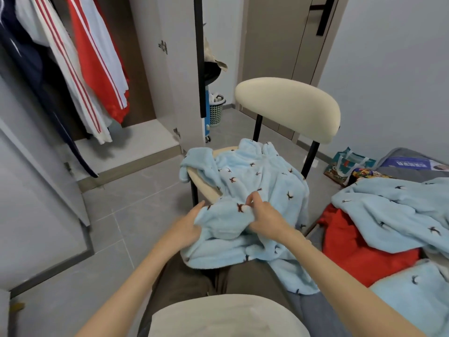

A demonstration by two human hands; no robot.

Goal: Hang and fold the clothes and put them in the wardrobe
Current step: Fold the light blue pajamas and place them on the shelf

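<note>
A light blue fleece garment (255,176) with small dark bird prints lies spread over the seat of a cream chair (286,105) and down onto my lap. My left hand (187,227) grips a bunched fold of it at the near left. My right hand (264,215) pinches the same fold from the right, fingers curled into the fleece. The open wardrobe (145,139) stands at the left, with red, white and navy clothes (92,69) hanging inside.
A second light blue fleece piece (393,212) lies over a red garment (352,254) on the bed at the right. A patterned bag (345,166) sits on the floor beyond. A mesh laundry basket (216,110) stands behind the wardrobe door. Grey tiled floor (121,215) lies at the left.
</note>
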